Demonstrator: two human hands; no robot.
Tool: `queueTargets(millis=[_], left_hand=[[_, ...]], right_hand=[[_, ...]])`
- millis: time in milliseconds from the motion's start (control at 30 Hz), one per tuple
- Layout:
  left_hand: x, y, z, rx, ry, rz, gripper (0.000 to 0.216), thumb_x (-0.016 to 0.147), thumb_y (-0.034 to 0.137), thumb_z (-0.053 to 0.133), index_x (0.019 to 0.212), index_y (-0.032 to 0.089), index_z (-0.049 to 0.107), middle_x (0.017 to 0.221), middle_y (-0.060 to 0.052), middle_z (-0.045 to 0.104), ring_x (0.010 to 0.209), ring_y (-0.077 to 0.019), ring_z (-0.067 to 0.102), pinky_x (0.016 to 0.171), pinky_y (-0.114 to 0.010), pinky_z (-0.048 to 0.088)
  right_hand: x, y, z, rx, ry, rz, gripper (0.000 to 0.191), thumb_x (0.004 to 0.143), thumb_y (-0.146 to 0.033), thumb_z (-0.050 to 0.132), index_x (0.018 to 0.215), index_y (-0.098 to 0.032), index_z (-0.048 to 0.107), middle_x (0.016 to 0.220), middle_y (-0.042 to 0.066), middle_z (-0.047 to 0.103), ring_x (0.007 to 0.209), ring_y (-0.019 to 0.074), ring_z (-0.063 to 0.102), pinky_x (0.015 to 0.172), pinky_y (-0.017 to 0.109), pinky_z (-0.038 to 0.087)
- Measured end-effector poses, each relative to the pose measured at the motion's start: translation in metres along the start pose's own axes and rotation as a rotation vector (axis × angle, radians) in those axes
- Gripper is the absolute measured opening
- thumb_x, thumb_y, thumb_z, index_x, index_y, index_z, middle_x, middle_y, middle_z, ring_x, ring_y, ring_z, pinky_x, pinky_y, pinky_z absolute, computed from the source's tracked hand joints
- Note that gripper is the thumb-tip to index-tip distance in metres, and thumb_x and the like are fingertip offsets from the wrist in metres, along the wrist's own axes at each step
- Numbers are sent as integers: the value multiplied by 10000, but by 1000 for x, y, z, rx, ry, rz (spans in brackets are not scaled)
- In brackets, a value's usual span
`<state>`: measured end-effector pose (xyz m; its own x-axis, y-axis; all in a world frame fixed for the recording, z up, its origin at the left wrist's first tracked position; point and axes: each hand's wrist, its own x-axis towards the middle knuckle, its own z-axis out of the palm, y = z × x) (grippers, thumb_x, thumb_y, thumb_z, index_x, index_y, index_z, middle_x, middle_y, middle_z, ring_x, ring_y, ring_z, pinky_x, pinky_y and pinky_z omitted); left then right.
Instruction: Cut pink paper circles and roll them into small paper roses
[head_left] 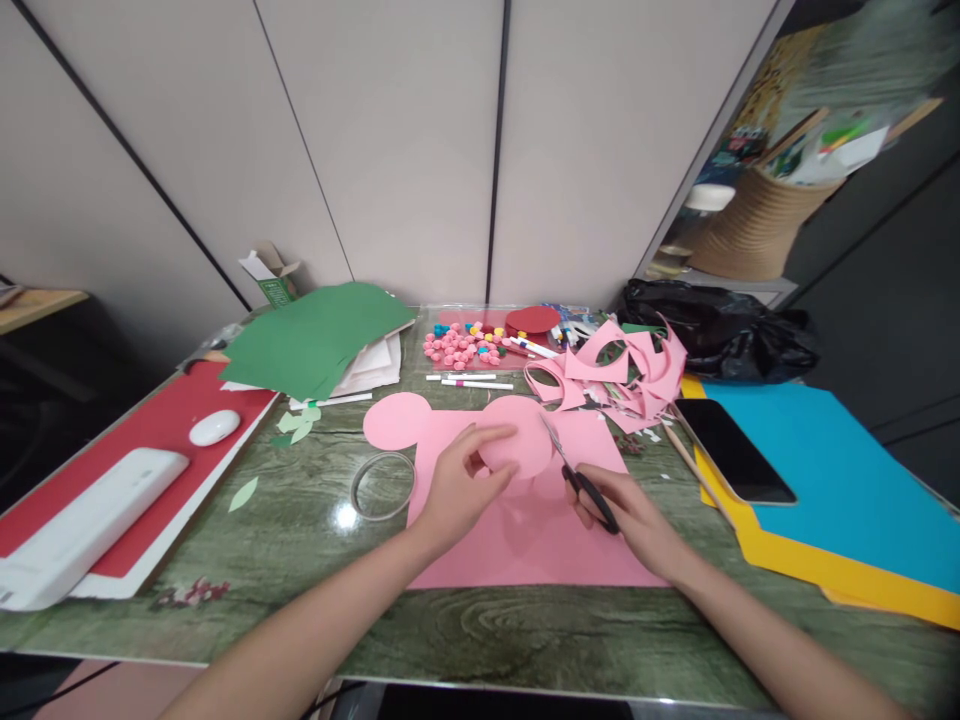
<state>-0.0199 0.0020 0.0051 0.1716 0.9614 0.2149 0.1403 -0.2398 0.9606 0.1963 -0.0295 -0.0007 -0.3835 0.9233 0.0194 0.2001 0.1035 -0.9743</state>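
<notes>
My left hand (457, 480) pinches a pink paper circle (517, 450) above a large pink paper sheet (525, 530) lying on the green table. Black-handled scissors (581, 480) are gripped in my right hand (630, 510), with the blades pointing up and left, just right of the circle's edge. Another pink circle (397, 420) lies flat at the sheet's upper left corner.
A tape ring (384, 485) lies left of the sheet. Pink paper scraps (622, 370), pompoms (457, 345) and markers (476, 380) sit behind. A phone (731, 450) rests on blue and yellow sheets (832, 480) at right. Green paper (315, 335), mouse (214, 427) and keyboard (82, 525) are at left.
</notes>
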Motion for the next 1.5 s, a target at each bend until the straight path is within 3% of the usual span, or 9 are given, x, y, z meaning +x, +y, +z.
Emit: queueTargets(millis=[567,1233,1500], left_hand=[[1,-3,-1,-24,-8,40,361,713,129,626,1066,209,635,1142,-85,600,1095,-204,530,875,-310,455],[8,0,-12,34,-50,73,389,690,110,604,1062,219,639,1128,-76,606,1014,-206,557,761,-260,472],[6,-1,-10,-9,-28,48,264,740,141,577,980,200,671,1047,-67,656,989,-189,588,817,-283,472]], right_hand=[[0,-2,1,-36,11,13,334,909,-412,410,669,-184,451,573,-30,440,555,121,405,547,254,297],[0,-6,-8,-89,-12,21,305,899,-336,432,635,-187,463,531,-34,463,529,116,419,535,250,297],[0,-8,-6,-83,-13,43,312,899,-361,436,644,-183,469,525,-33,462,525,115,417,531,246,303]])
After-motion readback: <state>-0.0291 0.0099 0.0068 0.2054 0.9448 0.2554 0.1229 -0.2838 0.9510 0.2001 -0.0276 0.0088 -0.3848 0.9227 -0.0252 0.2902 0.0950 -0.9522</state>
